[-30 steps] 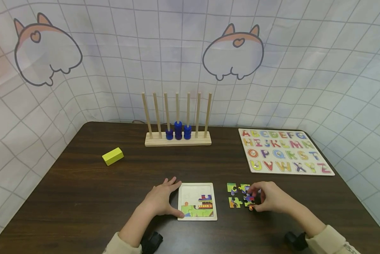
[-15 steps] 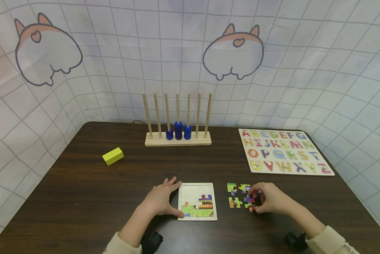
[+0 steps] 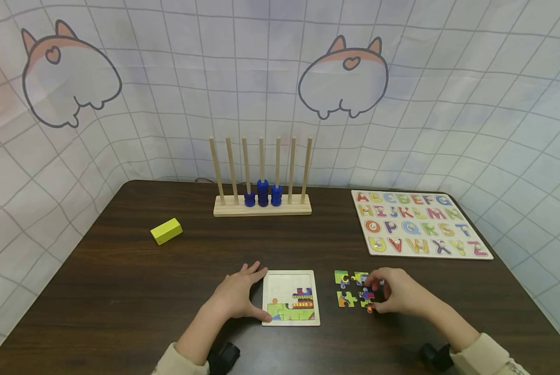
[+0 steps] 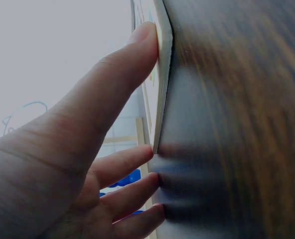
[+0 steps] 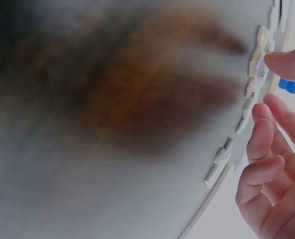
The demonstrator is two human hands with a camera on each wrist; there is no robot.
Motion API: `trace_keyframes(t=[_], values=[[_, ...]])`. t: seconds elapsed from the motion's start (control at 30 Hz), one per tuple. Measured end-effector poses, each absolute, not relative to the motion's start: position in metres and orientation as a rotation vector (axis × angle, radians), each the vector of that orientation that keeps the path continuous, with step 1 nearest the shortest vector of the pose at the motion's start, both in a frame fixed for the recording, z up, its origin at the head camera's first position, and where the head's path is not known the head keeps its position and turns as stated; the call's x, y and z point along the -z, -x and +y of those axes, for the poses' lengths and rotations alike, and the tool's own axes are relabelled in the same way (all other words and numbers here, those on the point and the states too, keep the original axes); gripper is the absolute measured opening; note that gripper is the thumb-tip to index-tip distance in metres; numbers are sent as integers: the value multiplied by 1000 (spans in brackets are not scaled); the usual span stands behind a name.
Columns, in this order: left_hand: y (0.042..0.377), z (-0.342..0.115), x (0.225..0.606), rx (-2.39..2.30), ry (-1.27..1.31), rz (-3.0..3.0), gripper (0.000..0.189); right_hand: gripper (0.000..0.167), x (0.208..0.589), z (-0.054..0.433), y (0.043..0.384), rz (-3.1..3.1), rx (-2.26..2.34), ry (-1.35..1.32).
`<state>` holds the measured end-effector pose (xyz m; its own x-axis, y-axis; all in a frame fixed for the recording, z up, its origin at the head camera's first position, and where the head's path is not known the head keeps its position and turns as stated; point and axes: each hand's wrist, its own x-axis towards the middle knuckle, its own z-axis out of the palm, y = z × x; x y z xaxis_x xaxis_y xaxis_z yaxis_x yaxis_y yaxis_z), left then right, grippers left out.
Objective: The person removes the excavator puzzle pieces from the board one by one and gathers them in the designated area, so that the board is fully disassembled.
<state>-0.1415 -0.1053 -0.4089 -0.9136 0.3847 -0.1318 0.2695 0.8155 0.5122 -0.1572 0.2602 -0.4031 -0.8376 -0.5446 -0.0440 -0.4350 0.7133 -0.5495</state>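
A square wooden jigsaw tray [image 3: 287, 279] lies on the table, its lower part and right side filled with picture pieces. My left hand [image 3: 238, 294] rests along its left side, thumb on the lower left corner and fingers spread at the upper one. To the tray's right lie several loose jigsaw pieces [image 3: 347, 299] in green, purple and orange. Over the right-hand ones is my right hand [image 3: 397, 291], its thumb and index finger at opposite edges of a purple and green puzzle piece [image 3: 367, 296]. The hand partly hides pieces behind it.
A wooden peg stand [image 3: 261, 210] with blue rings stands at the back. A yellow block [image 3: 166, 230] lies at the left, and an alphabet board [image 3: 416, 221] at the back right. A patterned sheet [image 3: 261, 88] hangs behind the table.
The puzzle piece at my right thumb and index finger has shifted very slightly toward the lower right. The left hand and the tray stay where they were.
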Motion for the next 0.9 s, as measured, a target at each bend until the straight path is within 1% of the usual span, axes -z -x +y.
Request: trace_keyframes(t=[0.4, 0.67, 0.9], values=[[140, -105, 407, -741, -504, 2762, 99, 32, 391, 248, 159, 2771, 848, 833], [140, -104, 406, -737, -506, 2768, 98, 32, 392, 230, 162, 2774, 909, 931], [140, -104, 405, -731, -497, 2763, 99, 32, 392, 211, 167, 2726, 935, 950]])
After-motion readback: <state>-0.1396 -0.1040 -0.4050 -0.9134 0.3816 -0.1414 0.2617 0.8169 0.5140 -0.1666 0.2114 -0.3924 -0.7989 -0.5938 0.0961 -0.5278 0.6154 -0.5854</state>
